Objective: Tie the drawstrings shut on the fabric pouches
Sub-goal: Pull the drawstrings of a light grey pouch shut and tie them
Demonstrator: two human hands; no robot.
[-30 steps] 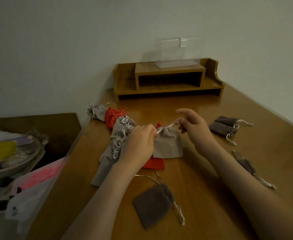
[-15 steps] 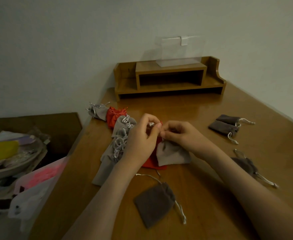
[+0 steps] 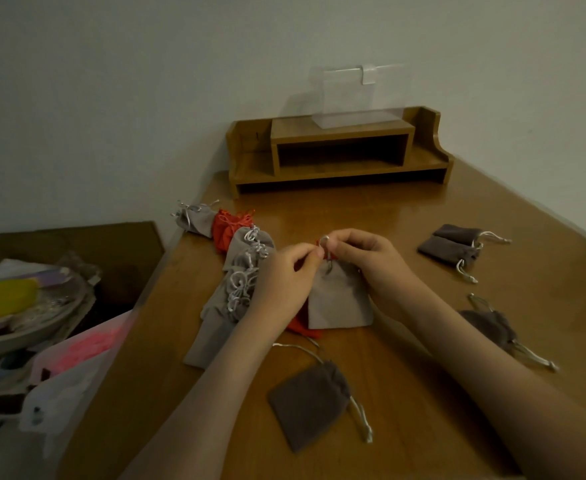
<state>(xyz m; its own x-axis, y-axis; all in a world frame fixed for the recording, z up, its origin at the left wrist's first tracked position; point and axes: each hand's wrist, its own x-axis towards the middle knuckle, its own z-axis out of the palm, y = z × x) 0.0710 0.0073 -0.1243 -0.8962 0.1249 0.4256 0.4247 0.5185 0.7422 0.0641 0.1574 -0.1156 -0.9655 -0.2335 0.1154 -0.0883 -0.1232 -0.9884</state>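
A light grey pouch (image 3: 340,306) lies mid-table, partly over a red pouch (image 3: 300,323). Its silver drawstring (image 3: 325,242) forms a small loop above its gathered mouth. My left hand (image 3: 282,278) pinches the string from the left, and my right hand (image 3: 371,258) pinches it from the right; the fingertips meet at the loop. Left of my hands lies a row of tied grey pouches (image 3: 239,282), with a red pouch (image 3: 231,226) and a further grey one (image 3: 196,218) behind. A dark grey pouch (image 3: 310,403) with loose strings lies near me.
Two dark pouches (image 3: 454,244) lie at the right, another dark pouch (image 3: 492,327) nearer the right edge. A wooden desk shelf (image 3: 340,154) with a clear plastic stand (image 3: 357,95) sits at the back. Left of the table's edge (image 3: 139,306) stands a cluttered bowl (image 3: 25,306) and plastic bags (image 3: 73,368).
My hands, spread apart pulling the drawstring a second ago, have come together over the pouch's mouth. The string now stands up in a small loop between the fingertips.
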